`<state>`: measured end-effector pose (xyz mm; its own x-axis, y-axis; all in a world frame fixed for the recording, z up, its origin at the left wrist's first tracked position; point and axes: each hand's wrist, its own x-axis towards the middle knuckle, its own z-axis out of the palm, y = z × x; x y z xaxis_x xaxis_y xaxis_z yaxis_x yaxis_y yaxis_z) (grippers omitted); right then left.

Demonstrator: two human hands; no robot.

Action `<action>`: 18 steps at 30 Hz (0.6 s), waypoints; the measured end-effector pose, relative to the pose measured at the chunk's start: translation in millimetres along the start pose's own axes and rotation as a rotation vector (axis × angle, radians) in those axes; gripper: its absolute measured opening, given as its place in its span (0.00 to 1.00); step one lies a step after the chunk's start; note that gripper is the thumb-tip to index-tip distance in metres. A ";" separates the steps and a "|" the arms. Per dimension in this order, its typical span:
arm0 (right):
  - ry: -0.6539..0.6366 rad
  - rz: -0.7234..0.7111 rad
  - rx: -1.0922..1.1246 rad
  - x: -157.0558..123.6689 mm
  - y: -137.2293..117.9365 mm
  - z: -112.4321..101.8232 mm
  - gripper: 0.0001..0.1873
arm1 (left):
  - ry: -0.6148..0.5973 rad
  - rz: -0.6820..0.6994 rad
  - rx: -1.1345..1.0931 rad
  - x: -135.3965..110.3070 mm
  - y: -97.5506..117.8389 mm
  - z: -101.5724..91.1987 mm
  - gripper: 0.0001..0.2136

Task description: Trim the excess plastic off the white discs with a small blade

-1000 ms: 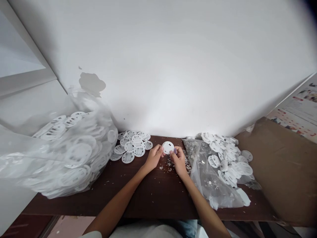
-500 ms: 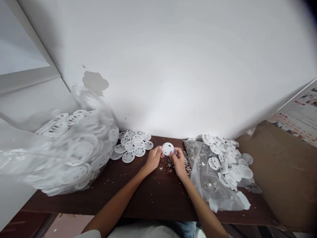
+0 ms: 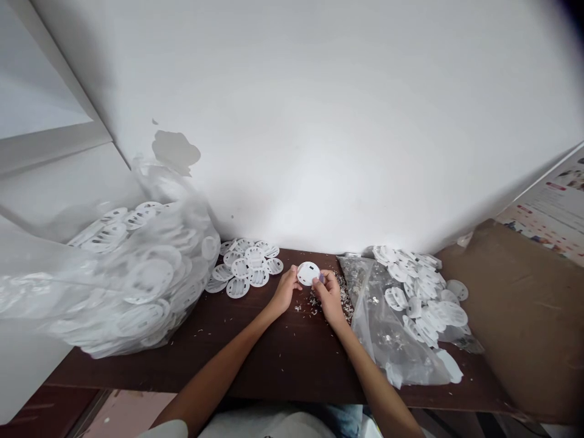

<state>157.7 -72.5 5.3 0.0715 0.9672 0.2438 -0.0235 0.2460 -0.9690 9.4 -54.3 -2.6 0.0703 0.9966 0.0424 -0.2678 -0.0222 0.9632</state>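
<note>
Over the dark wooden table (image 3: 274,359) both my hands meet at a white round plastic disc (image 3: 308,272). My left hand (image 3: 285,290) pinches the disc's left edge, fingers curled. My right hand (image 3: 327,295) is closed at the disc's right edge around a small purple object (image 3: 322,278) that I cannot make out. Small plastic shavings (image 3: 314,302) lie scattered on the table just below the disc.
A big clear bag of white slotted discs (image 3: 132,280) fills the left. A loose heap of discs (image 3: 249,267) lies by the wall. At right, a clear bag (image 3: 387,322) and more discs (image 3: 424,292), then brown cardboard (image 3: 524,316). A white wall stands close behind.
The hands and the disc stay almost where they were; only the view has shifted slightly.
</note>
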 end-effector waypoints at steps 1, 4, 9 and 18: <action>0.001 -0.007 -0.008 0.0 -0.9 0.3 0.14 | -0.037 -0.032 -0.070 -0.4 -1.2 2.0 0.31; 0.005 -0.022 -0.049 1.0 -3.3 1.5 0.14 | -0.091 -0.067 -0.203 -5.1 -2.4 9.4 0.27; 0.018 -0.031 -0.105 4.8 1.5 0.5 0.17 | 0.053 -0.025 -0.260 -11.1 -0.6 17.2 0.24; -0.112 -0.226 -0.418 1.3 -3.7 -5.9 0.10 | 0.192 -0.032 -0.148 -3.7 2.7 9.5 0.22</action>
<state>163.8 -72.5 8.9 -0.0797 0.8990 0.4306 0.3845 0.4263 -0.8188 17.5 -58.8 2.4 -0.0993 0.9937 -0.0520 -0.4077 0.0071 0.9131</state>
